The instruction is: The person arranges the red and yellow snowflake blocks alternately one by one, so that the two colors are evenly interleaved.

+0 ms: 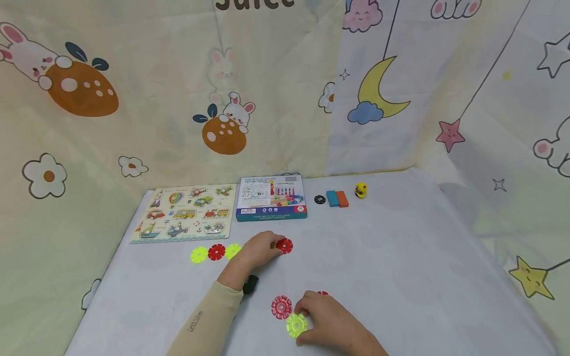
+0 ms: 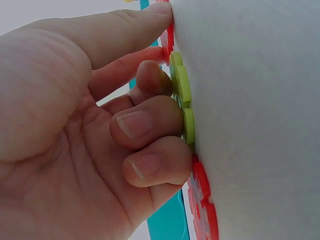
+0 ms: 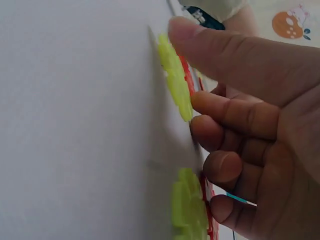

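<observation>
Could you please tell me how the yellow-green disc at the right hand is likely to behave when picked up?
The yellow-green disc is probably light, as its edge looks thin in the right wrist view. It seems fairly stiff, showing no clear bend where the right hand pinches it. Its notched rim should make slipping less likely.

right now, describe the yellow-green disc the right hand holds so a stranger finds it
On the pale tabletop, find the right hand at the bottom of the head view. It holds a flower-shaped yellow-green disc. Its color sets it apart from the red disc just up and left of it.
</observation>
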{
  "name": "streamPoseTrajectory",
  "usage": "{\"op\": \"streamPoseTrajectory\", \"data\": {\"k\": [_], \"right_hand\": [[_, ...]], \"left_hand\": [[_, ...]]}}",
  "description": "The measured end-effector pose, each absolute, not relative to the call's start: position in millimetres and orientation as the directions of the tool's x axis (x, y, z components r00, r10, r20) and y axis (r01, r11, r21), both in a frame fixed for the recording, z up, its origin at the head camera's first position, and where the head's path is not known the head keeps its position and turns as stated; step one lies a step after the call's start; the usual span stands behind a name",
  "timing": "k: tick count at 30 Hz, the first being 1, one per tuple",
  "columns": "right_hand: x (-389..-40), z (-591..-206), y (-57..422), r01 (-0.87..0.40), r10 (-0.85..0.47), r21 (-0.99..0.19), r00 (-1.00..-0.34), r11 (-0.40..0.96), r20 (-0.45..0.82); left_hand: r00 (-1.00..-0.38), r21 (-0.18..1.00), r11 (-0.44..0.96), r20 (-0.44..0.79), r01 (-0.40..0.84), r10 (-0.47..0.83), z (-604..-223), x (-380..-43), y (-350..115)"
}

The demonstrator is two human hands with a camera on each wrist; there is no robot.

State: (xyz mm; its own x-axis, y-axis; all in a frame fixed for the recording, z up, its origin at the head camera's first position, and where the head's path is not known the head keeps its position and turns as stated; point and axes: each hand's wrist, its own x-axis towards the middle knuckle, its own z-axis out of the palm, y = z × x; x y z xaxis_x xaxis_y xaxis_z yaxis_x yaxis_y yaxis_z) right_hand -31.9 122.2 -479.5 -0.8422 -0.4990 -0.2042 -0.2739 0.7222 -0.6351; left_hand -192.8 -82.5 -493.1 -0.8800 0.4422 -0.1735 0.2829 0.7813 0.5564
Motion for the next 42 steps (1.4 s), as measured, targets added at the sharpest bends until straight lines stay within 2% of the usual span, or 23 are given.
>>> {"op": "streamPoseTrajectory", "data": {"k": [6, 11, 19, 26, 29, 35, 42], "right_hand": [[-33, -478, 116, -0.246, -0.472, -0.585, -0.840, 0.773, -0.270], [-31, -474, 113, -0.167, -0.430, -0.618, -0.849, 0.769, -0.307], [-35, -467, 118, -0.126, -0.481, -0.769, -0.839, 0.627, -0.255], [-56, -430, 132, -0.044, -0.537, -0.876, -0.804, 0.481, -0.255], [-68, -412, 136, -0.051, -0.529, -0.894, -0.820, 0.446, -0.217], [-93, -383, 140, -0.125, -0.442, -0.853, -0.887, 0.507, -0.133], [-126, -388, 136, -0.095, -0.254, -0.809, -0.965, 0.580, -0.069]], "left_hand": [[-0.886, 0.560, 0.785, -0.177, 0.266, 0.427, -490, -193, -82], [-0.883, 0.565, 0.780, -0.178, 0.270, 0.434, -490, -192, -82], [-0.884, 0.566, 0.778, -0.172, 0.272, 0.434, -491, -192, -81], [-0.884, 0.565, 0.783, -0.184, 0.263, 0.429, -493, -193, -81], [-0.885, 0.571, 0.779, -0.182, 0.259, 0.429, -493, -192, -82], [-0.886, 0.582, 0.775, -0.186, 0.249, 0.424, -494, -193, -82], [-0.882, 0.581, 0.771, -0.180, 0.262, 0.435, -494, -193, -82]]}}
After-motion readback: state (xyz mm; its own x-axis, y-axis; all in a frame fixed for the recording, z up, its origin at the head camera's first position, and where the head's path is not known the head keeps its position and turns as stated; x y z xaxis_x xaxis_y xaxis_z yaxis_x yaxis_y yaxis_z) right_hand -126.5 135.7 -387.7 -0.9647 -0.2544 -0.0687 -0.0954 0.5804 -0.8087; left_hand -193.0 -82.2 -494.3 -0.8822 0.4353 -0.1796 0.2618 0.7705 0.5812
